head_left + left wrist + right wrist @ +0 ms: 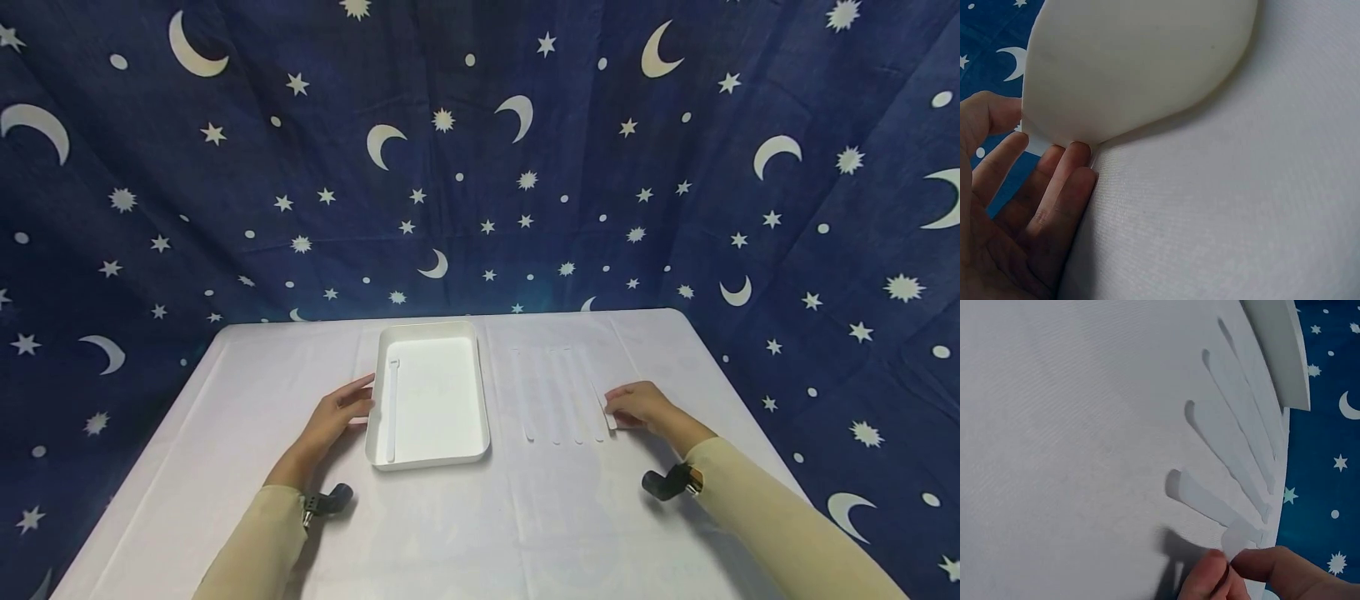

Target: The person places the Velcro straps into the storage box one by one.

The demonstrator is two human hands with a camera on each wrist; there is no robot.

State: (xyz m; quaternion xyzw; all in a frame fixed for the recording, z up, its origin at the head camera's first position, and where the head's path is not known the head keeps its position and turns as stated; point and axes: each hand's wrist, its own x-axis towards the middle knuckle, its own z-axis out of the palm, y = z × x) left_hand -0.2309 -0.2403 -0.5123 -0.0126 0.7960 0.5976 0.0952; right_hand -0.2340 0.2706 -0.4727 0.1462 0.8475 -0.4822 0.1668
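Observation:
A shallow white tray (442,400) stands left of the table's middle. Inside it, along the left wall, lies a white strap with a slotted head (392,408). My left hand (330,421) touches the tray's left side with its fingers fairly straight; in the left wrist view the fingertips rest against the tray's outer wall (1141,62). On the right, my right hand (641,404) pinches the end of another white strap (1235,537) between thumb and fingers. Several similar straps (1229,456) lie side by side on the cloth between that hand and the tray.
A white cloth (465,533) covers the table. Behind and beside it hangs a dark blue curtain (480,100) with moons and stars. The straps are pale against the cloth and hard to make out in the head view. Each wrist wears a small black camera.

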